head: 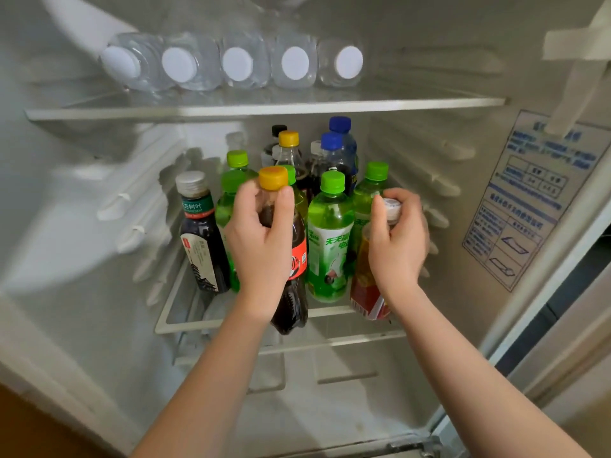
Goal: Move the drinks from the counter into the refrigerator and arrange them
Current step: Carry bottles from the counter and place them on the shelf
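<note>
Cola bottle (298, 256), yellow cap: at front rim of lower shelf (185, 325), neck gripped by left hand (261, 236) | red-labelled bottle (365, 285): shelf front, top gripped by right hand (398, 239) | green bottle (329, 246) stands between them.

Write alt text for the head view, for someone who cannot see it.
The left hand grips a yellow-capped cola bottle and the right hand a red-labelled bottle at a drink-filled refrigerator shelf. Five water bottles lie on the shelf above.
</note>
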`<control>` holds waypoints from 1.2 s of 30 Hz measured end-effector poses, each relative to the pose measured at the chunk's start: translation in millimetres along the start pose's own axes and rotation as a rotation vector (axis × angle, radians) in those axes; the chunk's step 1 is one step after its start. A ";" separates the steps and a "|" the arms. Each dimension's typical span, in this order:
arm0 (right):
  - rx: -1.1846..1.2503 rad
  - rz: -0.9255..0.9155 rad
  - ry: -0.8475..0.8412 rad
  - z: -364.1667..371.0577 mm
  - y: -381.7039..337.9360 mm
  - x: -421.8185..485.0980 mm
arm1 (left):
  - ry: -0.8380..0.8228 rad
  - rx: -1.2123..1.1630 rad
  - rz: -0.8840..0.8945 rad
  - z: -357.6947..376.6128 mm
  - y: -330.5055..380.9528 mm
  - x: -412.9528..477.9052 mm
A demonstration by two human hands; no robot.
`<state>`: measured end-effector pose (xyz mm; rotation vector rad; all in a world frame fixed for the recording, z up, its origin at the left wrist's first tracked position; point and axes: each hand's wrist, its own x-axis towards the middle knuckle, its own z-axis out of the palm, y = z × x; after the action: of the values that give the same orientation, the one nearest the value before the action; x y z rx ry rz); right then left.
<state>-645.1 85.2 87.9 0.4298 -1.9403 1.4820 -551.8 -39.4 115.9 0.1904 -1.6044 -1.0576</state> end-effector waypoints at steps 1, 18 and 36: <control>-0.004 -0.007 0.005 2.4 -0.1 1.3 | 0.003 -0.010 0.009 1.3 -2.4 0.3; 0.015 -0.032 -0.068 41.6 29.1 34.7 | 0.032 0.310 0.339 4.8 -30.9 -9.4; -0.229 -0.195 -0.299 23.3 49.7 -73.5 | -0.099 0.324 -0.248 -7.1 -76.7 -61.1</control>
<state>-628.4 69.3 -0.9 0.7467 -2.1973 1.1066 -555.8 -49.6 18.2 0.5746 -1.8719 -0.9979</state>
